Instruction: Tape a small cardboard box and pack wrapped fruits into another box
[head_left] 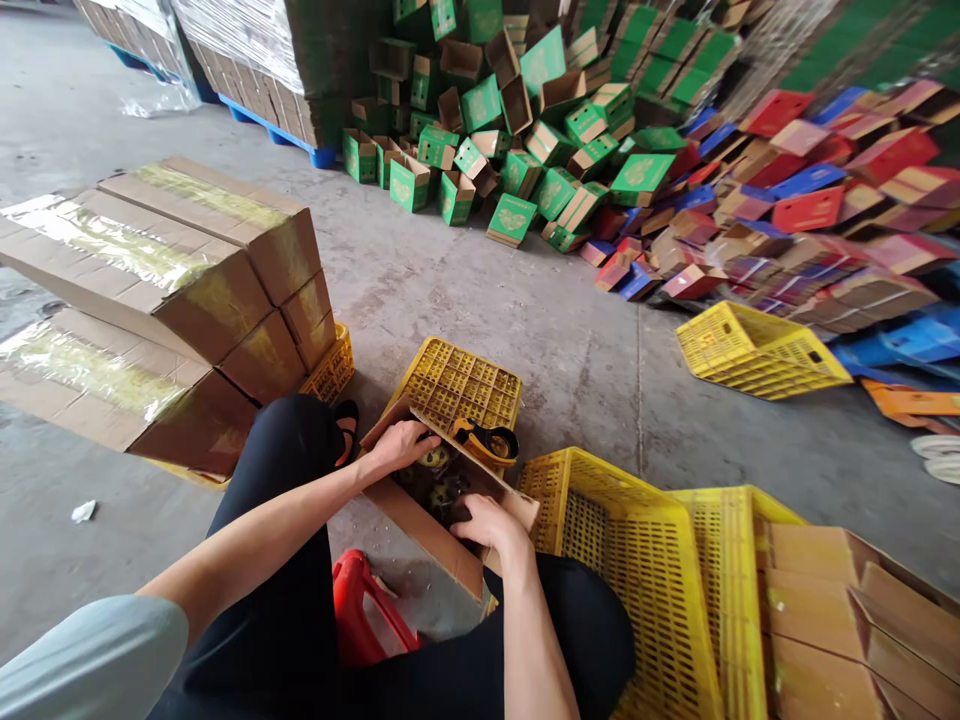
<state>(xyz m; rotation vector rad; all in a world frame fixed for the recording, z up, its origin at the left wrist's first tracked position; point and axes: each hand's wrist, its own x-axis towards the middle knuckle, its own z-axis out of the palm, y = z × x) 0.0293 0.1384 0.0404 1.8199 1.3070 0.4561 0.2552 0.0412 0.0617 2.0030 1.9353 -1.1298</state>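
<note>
We're at the open cardboard carton (420, 520), sat on the floor between our knees; everything below is placed from it. Left hand (401, 445) grips the carton's far-left flap edge, fingers curled over it. Right hand (487, 522) rests on the near-right flap, fingers bent onto the card, pressing rather than clenched. Dark goods inside; can't tell what they are. Tape dispenser (487, 442) lies just beyond the carton on an upturned yellow crate (457, 380). Red stool (367, 610) just below the carton. Sealed cartons (172, 270) stacked well left. Step looks like flap folding; next move probably calls for both flaps held flat before taping.
</note>
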